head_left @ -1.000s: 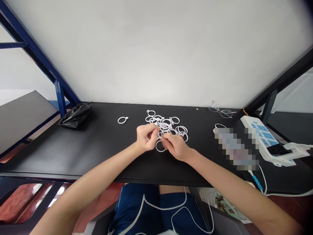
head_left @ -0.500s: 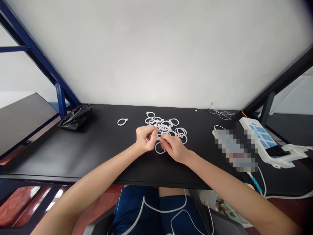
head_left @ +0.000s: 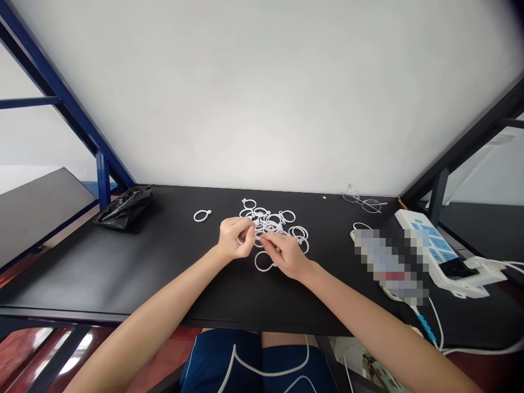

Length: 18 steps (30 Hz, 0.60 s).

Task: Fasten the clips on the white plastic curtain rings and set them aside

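Note:
A heap of several white plastic rings (head_left: 275,222) lies in the middle of a black table (head_left: 143,262). My left hand (head_left: 234,238) is closed in a pinch on one white ring at the heap's near left edge. My right hand (head_left: 285,254) is closed too, its fingertips pinching a ring right beside the left hand's fingers. Another white ring (head_left: 263,262) lies flat on the table under my right hand's knuckles. A single white ring (head_left: 202,215) sits apart to the left of the heap.
A crumpled black bag (head_left: 125,206) lies at the table's back left. Wire-framed glasses (head_left: 364,202) sit at the back right. A white and blue power strip (head_left: 438,248) with cables lies at the right edge. A blue steel frame (head_left: 102,180) stands at left.
The camera has tipped, so the table and hands sit lower in the picture. My hands stay together at the near edge of the heap, fingers still working on the rings.

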Motion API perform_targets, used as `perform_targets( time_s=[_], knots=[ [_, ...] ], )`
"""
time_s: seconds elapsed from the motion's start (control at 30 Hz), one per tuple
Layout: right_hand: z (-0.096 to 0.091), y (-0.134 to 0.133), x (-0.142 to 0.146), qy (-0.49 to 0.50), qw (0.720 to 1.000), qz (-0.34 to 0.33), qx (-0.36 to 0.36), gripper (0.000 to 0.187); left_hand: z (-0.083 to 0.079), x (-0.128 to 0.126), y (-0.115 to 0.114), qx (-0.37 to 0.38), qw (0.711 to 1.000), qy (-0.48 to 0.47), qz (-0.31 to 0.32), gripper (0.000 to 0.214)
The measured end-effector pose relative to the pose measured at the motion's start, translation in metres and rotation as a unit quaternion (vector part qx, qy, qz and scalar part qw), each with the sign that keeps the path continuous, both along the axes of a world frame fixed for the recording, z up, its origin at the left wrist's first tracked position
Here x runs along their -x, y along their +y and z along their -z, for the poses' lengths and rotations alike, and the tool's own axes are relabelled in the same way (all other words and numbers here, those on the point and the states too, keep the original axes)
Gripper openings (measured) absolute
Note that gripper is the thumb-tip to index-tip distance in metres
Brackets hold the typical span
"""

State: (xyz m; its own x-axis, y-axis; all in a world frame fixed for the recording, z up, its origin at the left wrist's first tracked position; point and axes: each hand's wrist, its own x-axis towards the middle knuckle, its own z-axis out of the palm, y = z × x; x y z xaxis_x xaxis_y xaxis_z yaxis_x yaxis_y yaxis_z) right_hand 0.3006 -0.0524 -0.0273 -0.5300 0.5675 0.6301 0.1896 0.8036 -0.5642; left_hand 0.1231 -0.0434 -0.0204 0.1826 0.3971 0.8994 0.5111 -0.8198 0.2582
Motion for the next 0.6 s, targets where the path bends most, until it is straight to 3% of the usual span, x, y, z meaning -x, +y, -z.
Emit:
perform_targets(
  time_s=[0.17, 0.37, 0.5, 0.6],
  knots=[
    [0.000, 0.001, -0.003, 0.040, 0.998, 0.042, 0.018, 0.013, -0.001, 0.018, 0.013, -0.029, 0.997, 0.045, -0.049, 0.016],
    [0.001, 0.008, -0.006, 0.104, 0.991, 0.086, 0.005, 0.010, 0.002, 0.052, 0.034, -0.031, 0.982, 0.061, -0.176, 0.015],
    [0.001, 0.014, -0.008, 0.129, 0.983, 0.125, 0.044, 0.009, 0.004, 0.075, 0.044, 0.061, 0.949, 0.103, -0.291, 0.024],
    [0.002, 0.015, -0.006, 0.136, 0.981, 0.130, 0.051, 0.009, 0.002, 0.087, 0.047, 0.131, 0.927, 0.167, -0.308, 0.029]
  ],
)
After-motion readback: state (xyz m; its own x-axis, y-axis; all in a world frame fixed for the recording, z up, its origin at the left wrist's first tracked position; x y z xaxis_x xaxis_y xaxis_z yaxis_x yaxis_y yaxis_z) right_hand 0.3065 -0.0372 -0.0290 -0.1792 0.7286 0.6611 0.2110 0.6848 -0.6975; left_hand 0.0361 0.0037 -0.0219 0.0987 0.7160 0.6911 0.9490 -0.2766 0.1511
